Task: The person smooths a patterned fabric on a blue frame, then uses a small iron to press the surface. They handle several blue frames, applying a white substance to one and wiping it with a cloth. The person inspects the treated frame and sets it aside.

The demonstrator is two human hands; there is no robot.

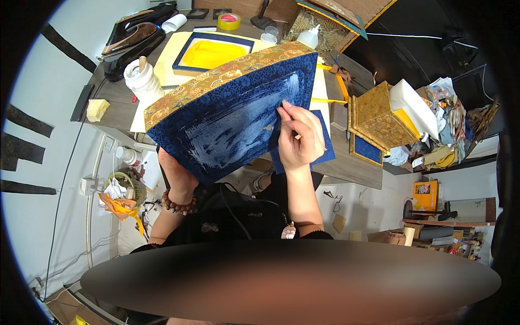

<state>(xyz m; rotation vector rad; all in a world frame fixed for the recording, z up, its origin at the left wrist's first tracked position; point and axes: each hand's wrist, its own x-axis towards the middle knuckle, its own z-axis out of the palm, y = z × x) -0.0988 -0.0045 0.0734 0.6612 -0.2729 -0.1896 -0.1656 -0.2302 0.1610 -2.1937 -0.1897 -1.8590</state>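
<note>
A large box (pixel 233 127) is tilted up in front of me, its side covered in gold floral brocade and its face in dark blue patterned cloth. Whitish, streaky smears that look like glue cover the middle of the blue face. My left hand (pixel 180 172) grips the box at its lower left edge, with the fingers mostly hidden behind it. Over the right part of the blue face, my right hand (pixel 301 138) has its thumb and fingertips pinched together; anything between them is too small to make out. A flat blue piece (pixel 320 157) lies partly hidden behind my right hand.
On the grey table (pixel 352 174) stand a white jar (pixel 142 81) with a wooden stick and an iron (pixel 130 51). A blue-edged frame (pixel 184 66) with yellow inside, yellow tape (pixel 228 21) and a white bottle (pixel 309 38) are behind the box. A gold brocade box (pixel 379 116) sits right.
</note>
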